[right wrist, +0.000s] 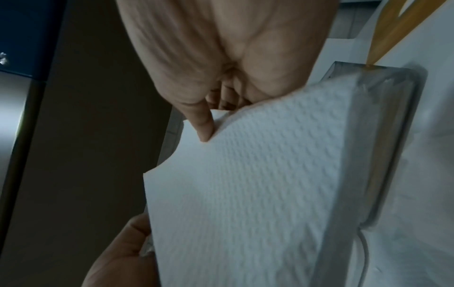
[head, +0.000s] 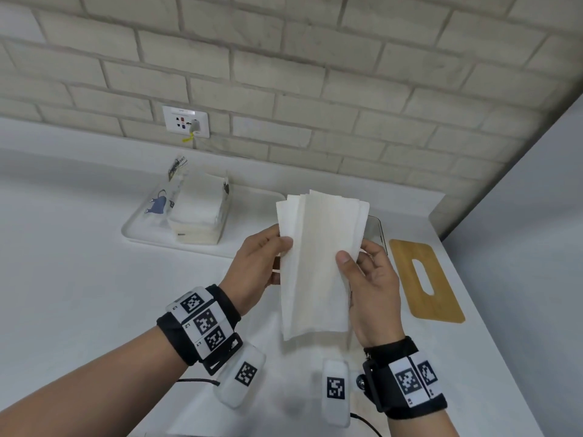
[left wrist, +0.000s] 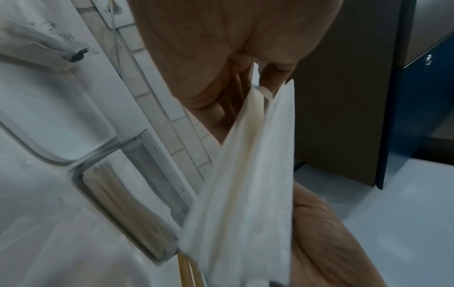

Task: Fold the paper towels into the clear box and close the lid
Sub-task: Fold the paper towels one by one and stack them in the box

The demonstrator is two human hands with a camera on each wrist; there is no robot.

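A folded stack of white paper towels (head: 318,263) stands upright in the air above the counter. My left hand (head: 262,263) pinches its left edge and my right hand (head: 369,275) grips its right edge, thumb on the front. The left wrist view shows the towels (left wrist: 245,194) edge-on, and the right wrist view shows their embossed face (right wrist: 258,184). The clear box (left wrist: 127,203) sits on the counter behind the towels with paper in it; in the head view only its rim (head: 377,228) shows. The wooden lid (head: 426,279) with a slot lies flat to the right.
A white tray (head: 252,222) at the back left carries an opened pack of paper towels (head: 195,209). A wall socket (head: 186,121) sits on the brick wall. The white counter (head: 79,263) ends in an edge on the right.
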